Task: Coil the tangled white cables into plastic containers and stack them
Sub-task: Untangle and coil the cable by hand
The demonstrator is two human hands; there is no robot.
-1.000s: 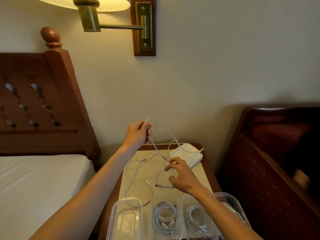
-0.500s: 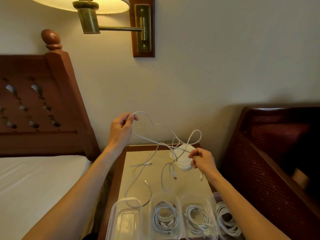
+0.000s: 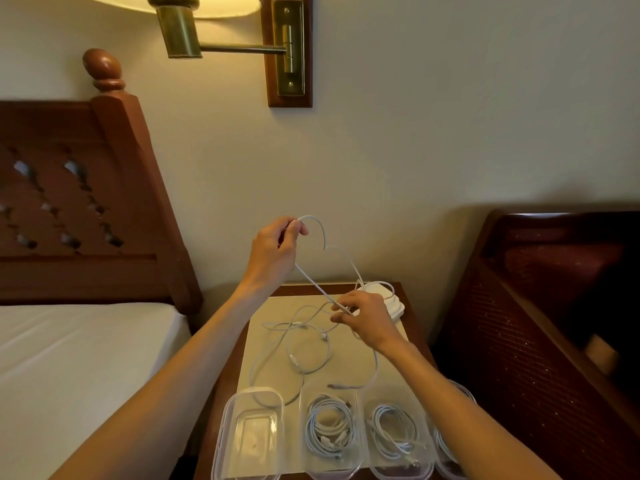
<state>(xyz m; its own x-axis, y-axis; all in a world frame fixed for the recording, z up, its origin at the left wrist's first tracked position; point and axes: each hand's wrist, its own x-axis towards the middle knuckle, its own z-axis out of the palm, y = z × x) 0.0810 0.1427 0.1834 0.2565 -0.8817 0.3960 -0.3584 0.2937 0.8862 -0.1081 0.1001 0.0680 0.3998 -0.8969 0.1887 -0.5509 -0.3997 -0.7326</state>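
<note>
My left hand (image 3: 275,251) is raised above the nightstand and pinches one end of a white cable (image 3: 313,280). That cable runs down to my right hand (image 3: 367,320), which pinches it low over the tabletop. More tangled white cable (image 3: 298,348) lies loose on the cream mat (image 3: 349,362). Along the front edge stand clear plastic containers: the left one (image 3: 251,434) holds no cable, the middle one (image 3: 330,431) and the one beside it (image 3: 396,434) each hold a coiled cable. A further container (image 3: 446,452) is partly hidden by my right forearm.
A white stack of lids (image 3: 393,301) sits at the back right of the wooden nightstand (image 3: 298,289). A bed with a wooden headboard (image 3: 86,209) is on the left, a dark wooden bed frame (image 3: 540,323) on the right, a brass wall lamp (image 3: 194,26) overhead.
My right hand has come down and leftward toward the mat, still pinching the cable. My left hand has shifted right, so the span of cable between the hands is shorter and steeper.
</note>
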